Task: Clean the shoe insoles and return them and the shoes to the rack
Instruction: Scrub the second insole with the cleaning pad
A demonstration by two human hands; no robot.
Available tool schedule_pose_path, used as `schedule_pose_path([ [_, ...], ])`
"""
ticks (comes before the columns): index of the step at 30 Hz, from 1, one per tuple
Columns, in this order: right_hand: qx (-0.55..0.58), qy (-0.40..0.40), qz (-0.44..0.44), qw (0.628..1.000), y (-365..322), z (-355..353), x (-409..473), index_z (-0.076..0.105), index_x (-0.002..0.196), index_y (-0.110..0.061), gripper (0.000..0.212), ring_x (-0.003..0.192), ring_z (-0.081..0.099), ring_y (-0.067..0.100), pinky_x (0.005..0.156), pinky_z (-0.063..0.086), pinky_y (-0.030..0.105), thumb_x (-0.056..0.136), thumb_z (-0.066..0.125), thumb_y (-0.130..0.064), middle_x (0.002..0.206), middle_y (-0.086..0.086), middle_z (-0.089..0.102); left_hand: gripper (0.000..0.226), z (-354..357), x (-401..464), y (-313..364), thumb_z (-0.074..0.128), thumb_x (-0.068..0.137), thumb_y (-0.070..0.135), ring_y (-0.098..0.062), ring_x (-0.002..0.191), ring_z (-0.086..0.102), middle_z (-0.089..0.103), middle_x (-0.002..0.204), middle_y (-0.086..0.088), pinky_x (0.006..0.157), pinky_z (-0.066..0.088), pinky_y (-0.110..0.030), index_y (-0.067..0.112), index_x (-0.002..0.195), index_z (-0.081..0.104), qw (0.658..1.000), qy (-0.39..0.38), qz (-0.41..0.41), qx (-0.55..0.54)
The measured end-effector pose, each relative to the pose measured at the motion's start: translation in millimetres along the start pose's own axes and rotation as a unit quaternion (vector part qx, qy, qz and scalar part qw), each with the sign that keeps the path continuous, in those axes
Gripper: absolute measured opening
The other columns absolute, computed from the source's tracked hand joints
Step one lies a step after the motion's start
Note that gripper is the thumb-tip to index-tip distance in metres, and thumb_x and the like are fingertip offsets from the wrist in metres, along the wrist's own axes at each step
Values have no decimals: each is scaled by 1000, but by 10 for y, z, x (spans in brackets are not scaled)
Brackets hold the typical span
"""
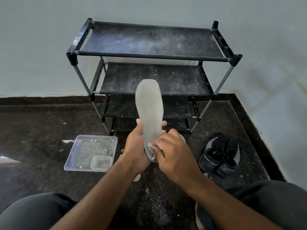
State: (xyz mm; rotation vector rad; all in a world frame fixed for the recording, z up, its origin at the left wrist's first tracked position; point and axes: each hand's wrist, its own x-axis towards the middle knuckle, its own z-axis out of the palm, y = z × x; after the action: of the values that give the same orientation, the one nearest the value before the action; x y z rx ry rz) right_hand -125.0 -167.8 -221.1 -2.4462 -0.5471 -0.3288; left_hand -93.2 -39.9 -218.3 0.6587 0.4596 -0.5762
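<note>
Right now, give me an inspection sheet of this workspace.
Surface: dark speckled floor, white powder scattered near the knees.
Job's things: grey insole held upright; black shoes on floor at right; rack shelves dusty, no shoes on them.
Clutter: clear tray holding a small tub.
Grippers: left hand grips insole; right hand pinches a cloth against it.
Cables: nothing seen.
Surroundings: pale wall.
</note>
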Motion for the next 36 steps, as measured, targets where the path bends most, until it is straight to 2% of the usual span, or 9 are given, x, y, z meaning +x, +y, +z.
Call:
schedule_pose_path([
  [3, -6, 29, 27, 999, 102, -20, 56, 66, 77, -10, 20, 81, 43, 14, 71, 42, 27, 96, 64, -15, 77, -4, 58, 82, 44, 16, -65, 32, 104, 68, -26, 100, 72, 71, 121, -16, 83, 63, -36, 0, 137, 64, 1000, -8, 2, 9],
  [6, 21, 11, 34, 999, 66, -15, 18, 69, 83, -12, 14, 84, 43, 9, 72, 40, 20, 95, 65, -18, 82, -8, 61, 82, 29, 22, 24, 31, 103, 68, -22, 85, 67, 70, 104, -14, 68, 62, -33, 1, 136, 65, 1000, -9, 18, 1],
  [10, 56, -27, -2, 998, -54, 26, -66, 70, 81, -14, 16, 82, 44, 9, 74, 37, 15, 94, 66, -22, 80, -9, 61, 80, -55, 22, 154, 33, 104, 66, -19, 80, 62, 66, 93, -12, 85, 53, -34, 0, 127, 70, 998, -5, 46, -42],
  [13, 27, 6, -7, 1000, -1, 25, -15, 68, 78, -11, 20, 80, 43, 13, 71, 40, 23, 96, 65, -19, 77, -6, 58, 81, -31, 12, 79, 34, 103, 67, -20, 79, 64, 66, 96, -12, 77, 59, -33, -1, 116, 76, 998, -13, 27, -50],
  [17, 3, 39, 32, 999, 85, -12, 49, 67, 78, -11, 19, 80, 43, 12, 68, 42, 29, 96, 64, -16, 79, -5, 59, 84, 28, 18, -34, 31, 103, 69, -26, 92, 67, 68, 112, -18, 78, 63, -36, 1, 130, 70, 1000, -7, 15, 8],
  [20, 21, 20, 38, 999, 37, 4, 0, 69, 79, -12, 16, 81, 43, 10, 69, 42, 23, 94, 66, -18, 79, -7, 61, 82, 10, 34, 44, 32, 103, 69, -21, 81, 64, 67, 93, -15, 73, 61, -33, 0, 128, 69, 1000, -9, 25, -12],
  [25, 118, -15, 61, 991, -65, -8, -40, 76, 79, -19, 9, 77, 49, 5, 68, 40, 14, 86, 77, -25, 77, -14, 67, 80, -55, 32, 117, 30, 103, 68, -19, 79, 60, 64, 87, -12, 84, 52, -34, 1, 124, 68, 998, -14, 33, -54],
  [32, -14, 10, 74, 997, 85, -73, 61, 68, 77, -13, 18, 80, 43, 10, 67, 44, 30, 93, 67, -21, 75, -8, 60, 74, 21, 60, 7, 29, 107, 61, -21, 87, 70, 74, 117, -13, 83, 62, -38, 3, 132, 66, 998, -1, 50, -39],
  [36, 64, -54, 108, 991, -12, -91, -2, 78, 78, -19, 12, 76, 53, 4, 69, 41, 15, 86, 76, -27, 69, -15, 64, 80, -68, 78, 36, 31, 104, 66, -20, 82, 66, 70, 98, -13, 83, 59, -36, -1, 121, 72, 997, 2, 50, -60],
])
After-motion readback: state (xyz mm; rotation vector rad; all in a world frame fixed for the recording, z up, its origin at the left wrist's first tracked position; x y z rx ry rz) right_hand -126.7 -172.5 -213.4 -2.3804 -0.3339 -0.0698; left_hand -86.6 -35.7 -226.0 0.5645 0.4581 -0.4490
